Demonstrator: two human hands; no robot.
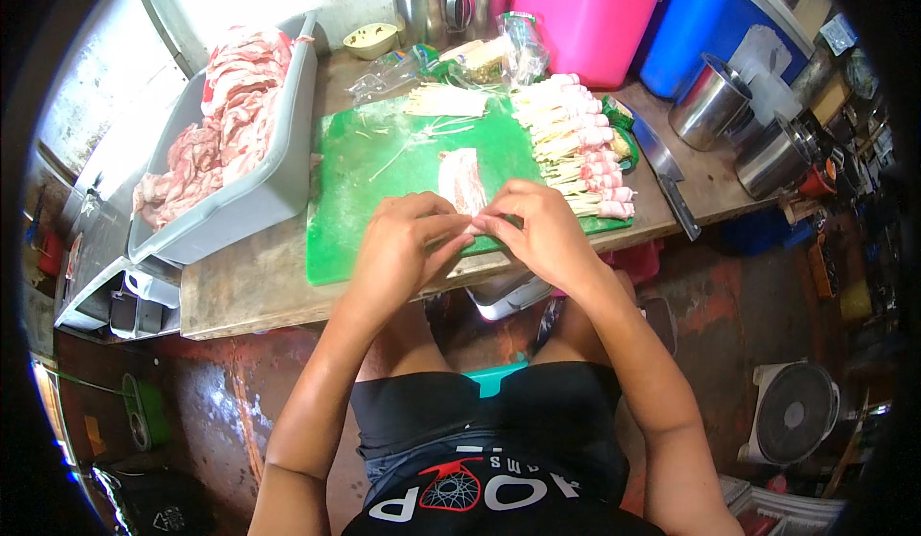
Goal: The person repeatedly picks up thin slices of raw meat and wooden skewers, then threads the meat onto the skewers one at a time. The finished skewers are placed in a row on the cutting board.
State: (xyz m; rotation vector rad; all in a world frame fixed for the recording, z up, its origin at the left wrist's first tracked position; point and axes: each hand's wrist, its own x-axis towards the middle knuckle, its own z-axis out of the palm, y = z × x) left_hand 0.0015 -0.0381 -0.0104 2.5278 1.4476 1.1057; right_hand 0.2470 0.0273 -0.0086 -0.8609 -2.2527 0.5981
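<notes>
A thin slice of raw, fat-streaked meat (pixel 463 176) lies lengthwise on a green cutting board (pixel 345 198). At its near end, close to the board's front edge, my left hand (pixel 414 237) and my right hand (pixel 536 223) meet, fingertips pinching the meat from either side. The fingers hide whatever is inside that end. Behind the slice rests a bunch of pale enoki mushrooms (pixel 446 100), with a few loose strands (pixel 410 144) nearer. Along the board's right side runs a row of meat-wrapped enoki rolls (pixel 575 147), stems facing left.
Left of the board stands a grey plastic tub (pixel 280 183) heaped with raw meat slices (pixel 237 118). A knife (pixel 665 169) lies at the right, handle over the table edge. Behind are plastic packaging (pixel 496 54), a small bowl (pixel 370 41), steel mugs (pixel 421 7) and a pink container (pixel 590 18).
</notes>
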